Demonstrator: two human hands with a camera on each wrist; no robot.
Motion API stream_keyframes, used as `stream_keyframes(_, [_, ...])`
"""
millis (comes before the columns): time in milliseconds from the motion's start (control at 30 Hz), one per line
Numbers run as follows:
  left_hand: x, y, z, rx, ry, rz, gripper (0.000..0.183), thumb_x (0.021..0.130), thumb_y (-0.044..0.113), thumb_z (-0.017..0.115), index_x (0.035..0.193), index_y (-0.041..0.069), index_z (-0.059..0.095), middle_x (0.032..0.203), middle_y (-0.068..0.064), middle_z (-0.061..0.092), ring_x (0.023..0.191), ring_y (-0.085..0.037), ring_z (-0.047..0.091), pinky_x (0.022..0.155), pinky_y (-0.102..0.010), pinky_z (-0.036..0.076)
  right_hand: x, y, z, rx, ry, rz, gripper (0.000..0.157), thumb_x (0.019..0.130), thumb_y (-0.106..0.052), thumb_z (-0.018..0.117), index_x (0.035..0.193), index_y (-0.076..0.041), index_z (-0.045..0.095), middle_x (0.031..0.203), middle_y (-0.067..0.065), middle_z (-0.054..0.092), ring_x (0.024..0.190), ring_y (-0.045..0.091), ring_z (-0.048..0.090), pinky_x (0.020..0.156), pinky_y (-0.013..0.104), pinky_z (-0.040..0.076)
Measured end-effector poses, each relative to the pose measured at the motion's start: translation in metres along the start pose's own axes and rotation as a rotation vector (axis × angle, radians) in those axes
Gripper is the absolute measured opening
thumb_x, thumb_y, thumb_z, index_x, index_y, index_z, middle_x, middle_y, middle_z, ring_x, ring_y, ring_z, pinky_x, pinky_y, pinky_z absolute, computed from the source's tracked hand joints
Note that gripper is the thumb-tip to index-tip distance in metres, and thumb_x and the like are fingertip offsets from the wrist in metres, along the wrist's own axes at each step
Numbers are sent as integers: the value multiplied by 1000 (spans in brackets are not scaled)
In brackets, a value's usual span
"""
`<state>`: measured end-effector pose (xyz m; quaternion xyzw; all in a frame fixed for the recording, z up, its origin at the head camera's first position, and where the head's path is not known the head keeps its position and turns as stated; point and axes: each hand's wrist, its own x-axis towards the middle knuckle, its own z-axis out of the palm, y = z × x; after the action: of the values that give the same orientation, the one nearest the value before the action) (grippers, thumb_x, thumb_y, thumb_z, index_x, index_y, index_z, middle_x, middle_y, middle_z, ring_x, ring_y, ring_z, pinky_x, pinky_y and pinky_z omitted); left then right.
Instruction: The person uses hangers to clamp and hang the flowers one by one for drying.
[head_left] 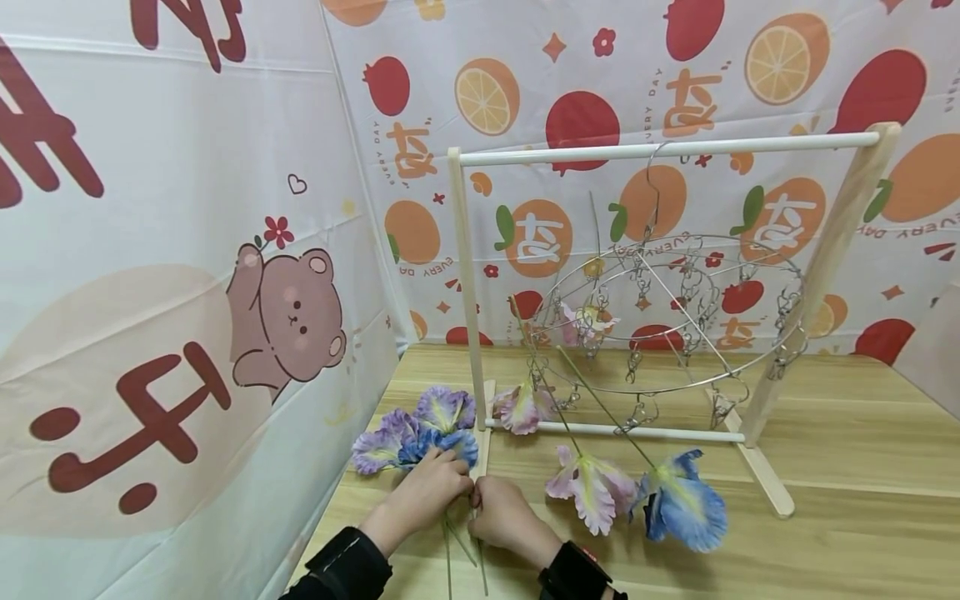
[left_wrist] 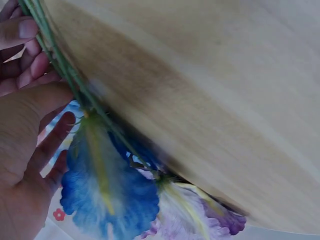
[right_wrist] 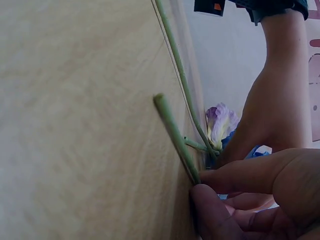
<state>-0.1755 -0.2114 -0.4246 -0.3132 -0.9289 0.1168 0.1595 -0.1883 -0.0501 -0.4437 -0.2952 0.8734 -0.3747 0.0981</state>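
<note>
Beside the rack's left foot, my left hand (head_left: 429, 493) pinches green stems (left_wrist: 62, 62) just behind a blue artificial iris (head_left: 456, 446). Purple irises (head_left: 378, 446) lie against that blue bloom on the table. Close by on the right, my right hand (head_left: 506, 510) holds a green stem (right_wrist: 175, 135) between thumb and forefinger, as the right wrist view shows. Its cut end sticks out past the fingertips. Below both hands, several stems spread toward the table's front. How far the fingers wrap around the stems is partly hidden in the head view.
A wood-and-white-rod rack (head_left: 660, 152) stands behind, with a round wire hanger (head_left: 675, 392) of metal clips hanging from it. Pink irises (head_left: 592, 492) and another blue iris (head_left: 686, 500) lie to the right. A printed cloth (head_left: 225, 167) borders the wooden table (head_left: 862, 467).
</note>
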Motion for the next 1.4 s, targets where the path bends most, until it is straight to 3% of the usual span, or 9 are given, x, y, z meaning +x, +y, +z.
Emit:
stream_keyframes(300, [0, -3, 8, 54, 51, 94, 8, 79, 20, 68, 79, 27, 72, 79, 13, 61, 80, -7, 55, 70, -21, 41, 0, 1, 2, 52, -18, 20, 22, 59, 9, 57, 65, -11, 51, 58, -7, 40, 51, 7, 35, 45, 16, 26])
stream_keyframes(433, [0, -6, 9, 109, 62, 165, 10, 80, 17, 69, 78, 27, 69, 78, 16, 65, 80, -5, 58, 81, -23, 50, -1, 2, 3, 78, -34, 26, 25, 61, 10, 55, 63, -13, 45, 55, -8, 33, 49, 7, 28, 46, 17, 20])
stream_keyframes(567, [1, -9, 6, 121, 99, 221, 15, 77, 11, 72, 78, 25, 68, 77, 16, 67, 81, -4, 62, 96, -27, 54, -5, 0, 0, 99, -25, 26, 19, 62, 10, 55, 69, -8, 51, 58, -7, 39, 50, 7, 34, 46, 16, 25])
stream_keyframes(933, [3, -18, -1, 141, 306, 276, 13, 75, 19, 71, 84, 25, 65, 86, 16, 68, 89, -3, 64, 105, -29, 50, -13, -9, -19, 91, 35, -14, 22, 64, 9, 55, 76, -9, 52, 65, -6, 48, 56, 5, 42, 48, 15, 33])
stream_keyframes(1100, [0, -23, -7, 151, 418, 290, 21, 74, 11, 69, 91, 21, 68, 91, 11, 68, 92, -6, 65, 104, -30, 51, -14, -16, -25, 87, 92, -71, 22, 65, 10, 54, 78, -8, 54, 67, -6, 52, 59, 4, 46, 51, 14, 36])
stream_keyframes(1233, [-1, -27, -10, 141, 503, 305, 26, 71, 8, 67, 95, 18, 69, 94, 6, 69, 94, -9, 66, 102, -33, 52, -16, -22, -32, 77, 117, -94, 22, 67, 8, 61, 83, -7, 58, 70, -4, 58, 60, -1, 47, 53, 13, 40])
stream_keyframes(1400, [0, -33, -16, 119, 601, 313, 24, 75, 5, 63, 95, 15, 70, 96, 2, 71, 94, -11, 67, 95, -34, 56, -15, -26, -42, 209, 67, -112, 18, 79, -2, 66, 96, -4, 61, 80, 1, 63, 64, -2, 52, 55, 13, 47])
